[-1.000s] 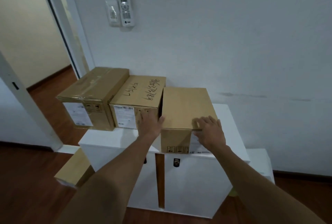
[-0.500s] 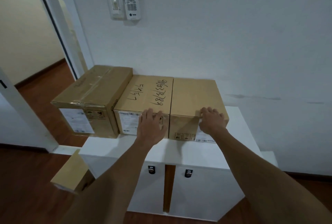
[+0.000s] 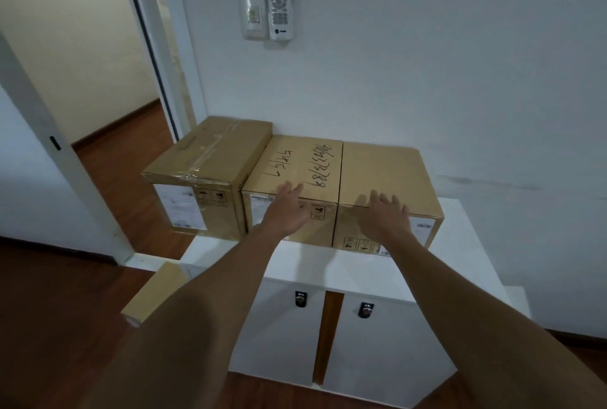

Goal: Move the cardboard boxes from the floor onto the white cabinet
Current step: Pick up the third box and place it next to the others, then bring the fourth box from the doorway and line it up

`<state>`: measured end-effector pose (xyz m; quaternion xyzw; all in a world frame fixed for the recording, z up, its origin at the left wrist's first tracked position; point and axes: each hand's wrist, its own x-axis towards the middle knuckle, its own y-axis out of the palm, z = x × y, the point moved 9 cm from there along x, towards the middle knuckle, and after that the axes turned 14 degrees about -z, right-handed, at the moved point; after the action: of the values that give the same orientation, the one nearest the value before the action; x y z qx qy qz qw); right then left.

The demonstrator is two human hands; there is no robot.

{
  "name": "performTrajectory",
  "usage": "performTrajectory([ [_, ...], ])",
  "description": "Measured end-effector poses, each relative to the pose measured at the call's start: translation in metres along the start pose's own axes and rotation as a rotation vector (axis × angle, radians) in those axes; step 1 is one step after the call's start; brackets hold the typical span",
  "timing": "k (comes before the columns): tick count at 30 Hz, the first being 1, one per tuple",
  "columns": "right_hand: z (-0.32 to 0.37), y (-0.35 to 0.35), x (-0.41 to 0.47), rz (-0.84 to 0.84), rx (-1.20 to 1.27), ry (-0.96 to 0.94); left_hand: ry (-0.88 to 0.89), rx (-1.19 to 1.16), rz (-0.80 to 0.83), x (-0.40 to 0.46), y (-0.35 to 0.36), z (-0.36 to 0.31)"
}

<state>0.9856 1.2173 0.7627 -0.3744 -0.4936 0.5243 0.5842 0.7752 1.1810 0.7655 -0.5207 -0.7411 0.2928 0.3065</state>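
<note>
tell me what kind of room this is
Probably a room in a home or small office: a remote in a wall holder beside a switch, a wood floor, a doorway and a white cabinet holding boxes.

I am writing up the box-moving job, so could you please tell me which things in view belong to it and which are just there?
Part of the job:
- taped box, left on the cabinet
- written-on box, middle
- plain box, right
- white cabinet
- box on the floor
- left hand and right hand, both open

Just there:
- remote control on the wall
- wall switch
- doorway
</note>
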Motion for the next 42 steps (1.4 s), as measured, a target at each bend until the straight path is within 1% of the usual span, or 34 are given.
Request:
performTrajectory([
  [3,0.054,-0.004,-0.008,-0.001,0.064,-0.135,-0.056,0.022,-0.092,-0.018,-0.037,0.019],
  [6,0.112,-0.008,-0.016,-0.017,0.13,-0.262,-0.102,0.148,-0.176,-0.039,-0.08,0.045],
  [7,0.141,-0.007,-0.023,-0.017,0.172,-0.318,-0.152,0.182,-0.206,-0.052,-0.102,0.063],
  [11,0.218,-0.006,-0.052,0.008,0.302,-0.411,-0.325,0.23,-0.263,-0.097,-0.164,0.121],
  [16,0.312,0.013,-0.091,0.049,0.396,-0.512,-0.433,0.274,-0.387,-0.15,-0.24,0.187],
  [20,0.404,0.038,-0.127,0.124,0.408,-0.584,-0.564,0.305,-0.444,-0.178,-0.299,0.276],
  [24,0.483,0.068,-0.15,0.156,0.422,-0.585,-0.604,0.321,-0.432,-0.188,-0.341,0.354],
  [29,0.579,0.11,-0.167,0.202,0.398,-0.527,-0.616,0.272,-0.377,-0.187,-0.388,0.446],
  [32,0.618,0.133,-0.17,0.226,0.397,-0.486,-0.606,0.28,-0.349,-0.176,-0.409,0.488],
  [34,0.641,0.153,-0.166,0.23,0.39,-0.447,-0.591,0.281,-0.309,-0.158,-0.419,0.519],
  [37,0.657,0.17,-0.159,0.24,0.382,-0.403,-0.581,0.278,-0.284,-0.139,-0.425,0.543],
  [39,0.669,0.185,-0.146,0.25,0.387,-0.355,-0.551,0.282,-0.239,-0.113,-0.422,0.56],
  [42,0.681,0.212,-0.125,0.269,0.393,-0.301,-0.509,0.294,-0.214,-0.079,-0.416,0.58],
])
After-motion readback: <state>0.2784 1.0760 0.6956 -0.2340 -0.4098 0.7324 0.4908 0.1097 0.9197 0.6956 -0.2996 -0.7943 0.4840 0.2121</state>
